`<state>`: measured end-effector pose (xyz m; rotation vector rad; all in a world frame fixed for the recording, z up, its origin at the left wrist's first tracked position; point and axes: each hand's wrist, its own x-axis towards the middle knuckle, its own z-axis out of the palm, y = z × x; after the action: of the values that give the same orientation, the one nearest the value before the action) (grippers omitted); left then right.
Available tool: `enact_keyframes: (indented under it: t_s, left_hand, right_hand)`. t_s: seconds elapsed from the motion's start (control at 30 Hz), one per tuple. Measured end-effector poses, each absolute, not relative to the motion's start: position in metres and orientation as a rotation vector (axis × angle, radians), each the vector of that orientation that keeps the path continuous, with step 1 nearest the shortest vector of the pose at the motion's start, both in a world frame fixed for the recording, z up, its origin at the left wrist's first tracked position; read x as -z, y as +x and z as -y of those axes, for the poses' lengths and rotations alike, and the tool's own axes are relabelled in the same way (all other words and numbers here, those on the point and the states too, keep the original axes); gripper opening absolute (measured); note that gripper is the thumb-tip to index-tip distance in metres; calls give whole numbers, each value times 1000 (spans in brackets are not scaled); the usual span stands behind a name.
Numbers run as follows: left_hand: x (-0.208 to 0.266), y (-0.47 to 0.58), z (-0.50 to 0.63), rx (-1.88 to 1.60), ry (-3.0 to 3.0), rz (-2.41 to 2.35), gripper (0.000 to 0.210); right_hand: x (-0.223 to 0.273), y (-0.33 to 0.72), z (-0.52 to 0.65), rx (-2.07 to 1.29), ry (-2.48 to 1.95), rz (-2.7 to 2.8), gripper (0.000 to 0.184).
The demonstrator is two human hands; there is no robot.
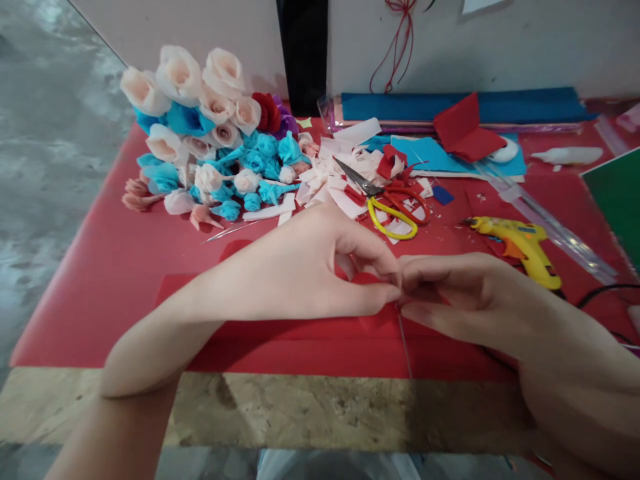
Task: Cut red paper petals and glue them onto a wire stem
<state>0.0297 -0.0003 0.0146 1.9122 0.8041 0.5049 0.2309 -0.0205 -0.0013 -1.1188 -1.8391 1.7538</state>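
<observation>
My left hand and my right hand meet fingertip to fingertip above the red sheets. Both are closed in a pinch. From between the fingertips a thin pale strand, wire or thread, runs down over the table's front edge. What else the fingers hold is hidden behind them. Red paper lies flat under both hands. Just beyond my fingers, scissors with one yellow and one red handle rest on paper scraps. A yellow glue gun lies past my right hand.
Pink, blue and red paper flowers are heaped at the back left. Blue and white sheets, a folded red piece, a white bottle and clear plastic strips lie at the back right. Red cord hangs on the wall.
</observation>
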Motion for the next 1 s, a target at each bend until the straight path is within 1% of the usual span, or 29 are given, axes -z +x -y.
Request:
enact_keyframes:
  t_s: [0.17, 0.3, 0.43, 0.6, 0.67, 0.73, 0.87, 1.0]
  left_hand:
    - [-17, 28, -1, -572, 1948, -812, 12]
    - [-20, 26, -1, -604, 1944, -827, 11]
    - [-22, 26, -1, -605, 1816, -866, 9]
    - [-16, 32, -7, -831, 1519, -797, 32]
    - [-12, 36, -8, -826, 1447, -740, 40]
    - [-10, 38, -6, -796, 1404, -697, 42]
    - [-8, 39, 3, -824, 1436, -703, 33]
    - [-10, 40, 9, -869, 1484, -675, 19]
  right_hand:
    - [3, 236, 19, -1917, -1078, 1728, 6]
    - [3, 237, 20, -1926, -1062, 1732, 8]
    - [-2, 234, 22, -1817, -1049, 1725, 8]
    - [-12, 233, 24, -1592, -1024, 1731, 11]
    - [-15, 235, 24, -1521, -1020, 1741, 12]
    - [-17, 237, 25, -1474, -1026, 1740, 12]
    - [-19, 239, 28, -1426, -1053, 1722, 10]
    - [-20, 239, 30, -1419, -1057, 1666, 10]
